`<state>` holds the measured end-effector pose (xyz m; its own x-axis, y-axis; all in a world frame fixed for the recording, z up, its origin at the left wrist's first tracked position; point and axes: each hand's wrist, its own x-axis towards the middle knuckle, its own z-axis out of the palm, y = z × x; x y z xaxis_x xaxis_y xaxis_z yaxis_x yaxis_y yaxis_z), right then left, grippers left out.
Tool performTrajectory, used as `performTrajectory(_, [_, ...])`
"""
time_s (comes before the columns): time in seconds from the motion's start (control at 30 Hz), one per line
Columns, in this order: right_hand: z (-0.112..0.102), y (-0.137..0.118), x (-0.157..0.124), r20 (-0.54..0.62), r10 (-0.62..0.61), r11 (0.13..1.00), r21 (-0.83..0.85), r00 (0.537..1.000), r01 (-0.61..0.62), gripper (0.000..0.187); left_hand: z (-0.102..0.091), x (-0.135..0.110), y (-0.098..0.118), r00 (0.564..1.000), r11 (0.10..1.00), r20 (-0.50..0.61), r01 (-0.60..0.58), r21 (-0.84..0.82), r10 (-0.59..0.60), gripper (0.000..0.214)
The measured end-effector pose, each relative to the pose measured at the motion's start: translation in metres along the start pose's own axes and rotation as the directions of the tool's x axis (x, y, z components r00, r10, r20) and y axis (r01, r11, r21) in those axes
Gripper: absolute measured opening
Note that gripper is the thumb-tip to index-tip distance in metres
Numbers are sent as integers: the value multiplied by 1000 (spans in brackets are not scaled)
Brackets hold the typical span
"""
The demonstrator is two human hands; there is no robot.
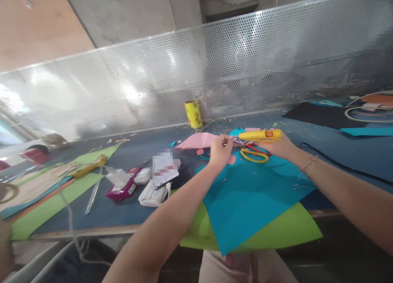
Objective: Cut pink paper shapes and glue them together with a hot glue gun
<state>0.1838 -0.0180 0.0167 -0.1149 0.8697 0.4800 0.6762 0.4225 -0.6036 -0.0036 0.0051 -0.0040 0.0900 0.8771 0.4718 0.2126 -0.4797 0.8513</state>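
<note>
My right hand [278, 147] is closed round a yellow glue gun [260, 135], held level with its tip pointing left. My left hand [220, 151] is pinched on a small piece I cannot make out, right at the gun's tip. Both hands hover over a blue paper sheet [248, 195] that lies on a green sheet [285, 230] at the table's front edge. Yellow-handled scissors [254, 155] lie just under my right hand. A pink paper piece [198, 141] sits behind my left hand.
A yellow roll [193, 114] stands by the perforated metal screen at the back. Left of my arms lie a white charger [152, 195], a magenta box [122, 189], a second glue gun [89, 166] and green paper [55, 201]. A black cable [337, 162] runs right.
</note>
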Motion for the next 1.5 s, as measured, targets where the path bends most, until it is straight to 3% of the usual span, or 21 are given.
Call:
performTrajectory(0.33, [-1, -2, 1, 36, -51, 999, 8, 998, 50, 20, 0, 0, 1, 1000, 1000, 0, -7, 16, 7, 16])
performTrajectory(0.83, [2, -3, 0, -50, 32, 998, 61, 998, -29, 31, 0, 0, 2, 1000, 1000, -4, 23, -7, -23, 14])
performTrajectory(1.5, [-1, 5, 1, 16, -26, 998, 56, 1000, 25, 35, 0, 0, 1, 1000, 1000, -8, 21, -9, -21, 15])
